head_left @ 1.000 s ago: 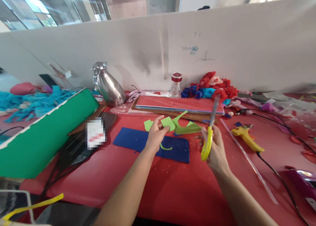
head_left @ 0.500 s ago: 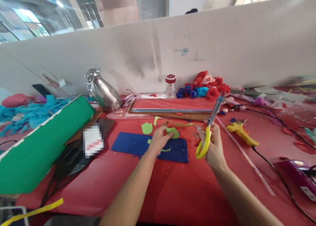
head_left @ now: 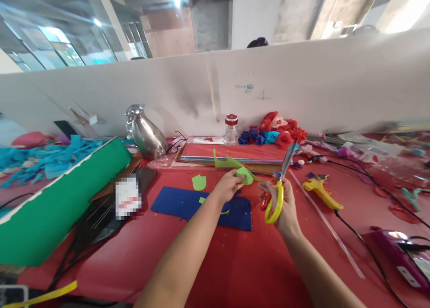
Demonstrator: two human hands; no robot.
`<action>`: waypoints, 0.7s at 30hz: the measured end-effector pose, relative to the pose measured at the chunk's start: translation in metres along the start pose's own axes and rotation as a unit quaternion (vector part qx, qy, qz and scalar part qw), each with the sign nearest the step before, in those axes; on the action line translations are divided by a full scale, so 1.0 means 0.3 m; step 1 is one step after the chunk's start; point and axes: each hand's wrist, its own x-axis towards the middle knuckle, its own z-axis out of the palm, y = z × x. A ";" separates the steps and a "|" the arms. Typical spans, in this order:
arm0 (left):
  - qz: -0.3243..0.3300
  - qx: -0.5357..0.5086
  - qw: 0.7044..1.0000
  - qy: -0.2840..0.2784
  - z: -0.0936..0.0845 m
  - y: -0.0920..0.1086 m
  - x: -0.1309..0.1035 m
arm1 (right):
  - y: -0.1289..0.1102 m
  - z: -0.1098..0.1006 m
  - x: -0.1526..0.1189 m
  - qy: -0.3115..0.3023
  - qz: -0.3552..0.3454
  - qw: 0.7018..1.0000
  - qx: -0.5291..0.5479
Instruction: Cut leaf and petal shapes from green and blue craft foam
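Observation:
My left hand is closed, pinching a small rounded light-green piece of paper or felt between thumb and fingers. In my right hand is a pair of scissors with yellow handles, blades pointing up and away. A curved light-green scrap stretches behind the held piece towards my right fingertips; whether they grip it I cannot tell. Below my left hand lies a dark blue rectangular piece with small green trimmings on it. Another green cut piece lies just beyond its edge.
Left are a green board and a dark pouch. Behind stand a steel jug, a lidded glass jar, stacked coloured sheets and paper flowers. A corded yellow glue gun lies right.
My left hand has moved slightly right with the green piece, nearer my right hand. The curved green scrap has lifted and turned. The camera view has tilted up a little.

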 end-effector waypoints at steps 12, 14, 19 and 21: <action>0.060 0.142 0.988 0.024 0.067 0.090 0.086 | 0.032 -0.025 0.023 0.002 -0.019 0.999 -0.036; 0.078 0.138 0.986 0.049 0.055 0.082 0.038 | 0.024 -0.020 0.022 0.005 -0.018 0.999 -0.040; 0.070 0.061 0.996 0.007 0.023 -0.030 -0.155 | 0.005 0.017 -0.004 -0.017 0.016 0.998 -0.066; 0.055 0.053 0.997 0.006 0.014 -0.074 -0.215 | 0.014 0.027 -0.020 -0.061 0.015 0.993 -0.096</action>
